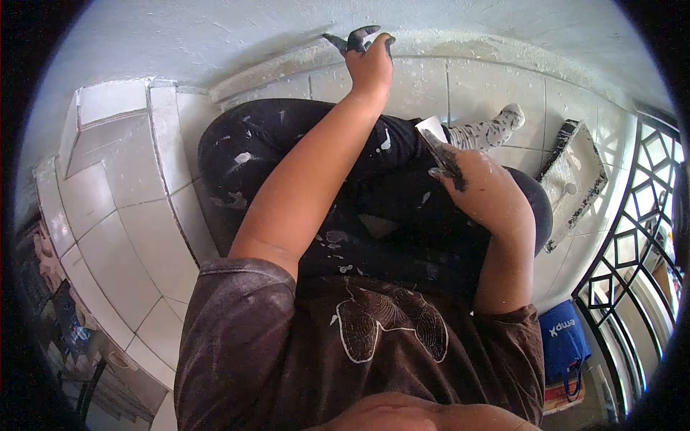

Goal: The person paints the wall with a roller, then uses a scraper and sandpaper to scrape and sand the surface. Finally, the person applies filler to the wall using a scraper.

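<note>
My left hand, its fingers stained black, reaches up to the foot of the pale wall. Its fingers are spread, with nothing seen between them. Over my crossed legs in black trousers, my right hand is closed around a scraper, whose pale blade points up and to the left. Black stains cover these fingers too. A patterned sock shows just beyond the scraper.
A splattered tray with black-stained edges lies on the tiled floor at the right. Behind it stands a black metal grille. A blue bag is at the lower right. Tiled steps rise at the left.
</note>
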Tool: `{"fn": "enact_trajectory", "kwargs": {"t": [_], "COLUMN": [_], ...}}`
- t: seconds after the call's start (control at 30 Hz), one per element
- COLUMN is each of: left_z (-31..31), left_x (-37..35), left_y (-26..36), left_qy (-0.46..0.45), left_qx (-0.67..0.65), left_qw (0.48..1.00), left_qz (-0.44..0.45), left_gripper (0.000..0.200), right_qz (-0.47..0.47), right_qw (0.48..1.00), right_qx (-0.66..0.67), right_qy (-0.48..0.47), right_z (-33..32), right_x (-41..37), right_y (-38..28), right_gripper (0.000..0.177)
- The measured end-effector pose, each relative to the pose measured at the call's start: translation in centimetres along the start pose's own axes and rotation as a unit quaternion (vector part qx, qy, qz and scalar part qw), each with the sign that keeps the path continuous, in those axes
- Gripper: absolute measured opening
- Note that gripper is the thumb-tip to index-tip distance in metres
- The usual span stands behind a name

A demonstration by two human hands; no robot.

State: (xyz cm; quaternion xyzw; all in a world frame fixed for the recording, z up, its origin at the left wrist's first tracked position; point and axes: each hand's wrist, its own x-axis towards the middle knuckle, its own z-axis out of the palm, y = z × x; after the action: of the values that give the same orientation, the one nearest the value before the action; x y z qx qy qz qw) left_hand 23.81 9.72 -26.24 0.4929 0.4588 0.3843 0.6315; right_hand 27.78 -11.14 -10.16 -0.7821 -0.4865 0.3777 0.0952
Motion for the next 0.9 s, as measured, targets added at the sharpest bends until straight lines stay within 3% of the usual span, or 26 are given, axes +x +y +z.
{"fn": "enact_trajectory", "kwargs": {"t": [0.07,0.27,0.37,0.47,0.57,0.67,0.77,0.87,0.9], "left_z": [-0.1,0.0,-0.2,0.0,-0.1,0.0,0.4,-0.2,-0.1], "left_x": [0.5,-0.3,0.2,-0.1,-0.1,-0.7,-0.3,-0.2,-0.3], "left_y": [-0.9,0.3,-0.4,-0.1,0.0,1.0,0.2,0.0,0.0], "left_qy": [-0.006,0.005,0.000,0.009,0.005,0.004,0.047,-0.003,0.006], "left_qx": [0.056,0.012,0.058,0.044,0.038,0.001,-0.053,0.053,0.026], "left_qw": [0.997,1.000,0.998,0.998,0.999,0.999,0.997,0.999,0.999], "left_qz": [0.053,-0.020,0.011,-0.037,-0.020,-0.051,-0.005,-0.006,-0.026], "left_gripper": [0.021,0.023,0.025,0.026,0.026,0.026,0.016,0.022,0.020], "right_qz": [0.007,0.012,0.013,0.005,0.007,0.004,0.001,0.015,0.022], "right_qw": [1.000,1.000,0.999,1.000,1.000,1.000,1.000,1.000,1.000], "right_qx": [0.003,-0.021,-0.027,-0.011,-0.006,-0.008,-0.010,-0.009,-0.008], "right_qy": [-0.009,-0.009,-0.016,-0.004,-0.003,-0.002,-0.001,-0.014,-0.020], "right_z": [0.1,0.4,0.2,0.4,0.4,0.5,0.6,0.0,-0.2], "right_x": [0.1,0.1,0.1,0.0,0.0,0.0,0.1,0.1,0.1], "right_y": [0.1,0.5,0.3,0.5,0.5,0.6,0.8,0.2,-0.1], "right_gripper": [0.034,0.036,0.036,0.035,0.035,0.034,0.033,0.031,0.031]}}
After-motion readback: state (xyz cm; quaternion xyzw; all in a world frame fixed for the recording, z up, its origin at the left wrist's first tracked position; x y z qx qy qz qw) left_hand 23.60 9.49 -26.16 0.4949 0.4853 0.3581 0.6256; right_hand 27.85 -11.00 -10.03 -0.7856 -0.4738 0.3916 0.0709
